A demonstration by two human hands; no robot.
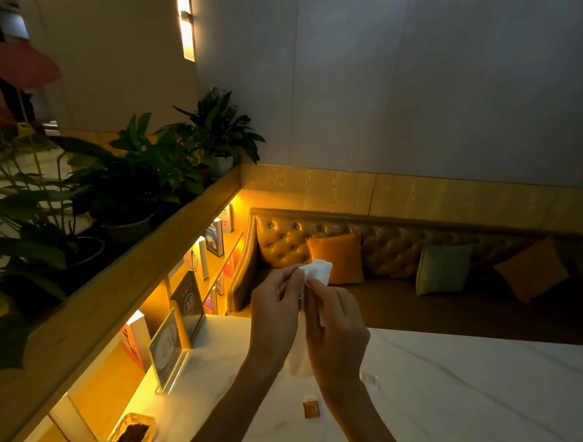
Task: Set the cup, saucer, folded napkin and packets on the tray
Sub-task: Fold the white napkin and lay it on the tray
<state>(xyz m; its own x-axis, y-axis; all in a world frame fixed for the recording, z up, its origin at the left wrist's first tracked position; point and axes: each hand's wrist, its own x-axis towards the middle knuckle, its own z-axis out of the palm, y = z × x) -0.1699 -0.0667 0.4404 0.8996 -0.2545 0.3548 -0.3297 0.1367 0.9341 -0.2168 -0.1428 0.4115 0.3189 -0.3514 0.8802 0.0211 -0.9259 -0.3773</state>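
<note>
Both hands are raised above the white marble table [459,395], holding a white paper napkin [319,270] between them. My left hand [276,317] pinches its upper left edge. My right hand [335,326] pinches it just right of that, and the napkin hangs down between the two wrists. On the table below lie a small brown packet [310,407] and a pale packet [370,379]. No cup, saucer or tray is in view.
Two framed table signs [169,345] stand at the table's left edge beside a lit bookshelf [212,250]. A small container [134,431] sits at the lower left. A tufted bench with cushions [441,267] runs behind the table, and potted plants [145,171] line the ledge.
</note>
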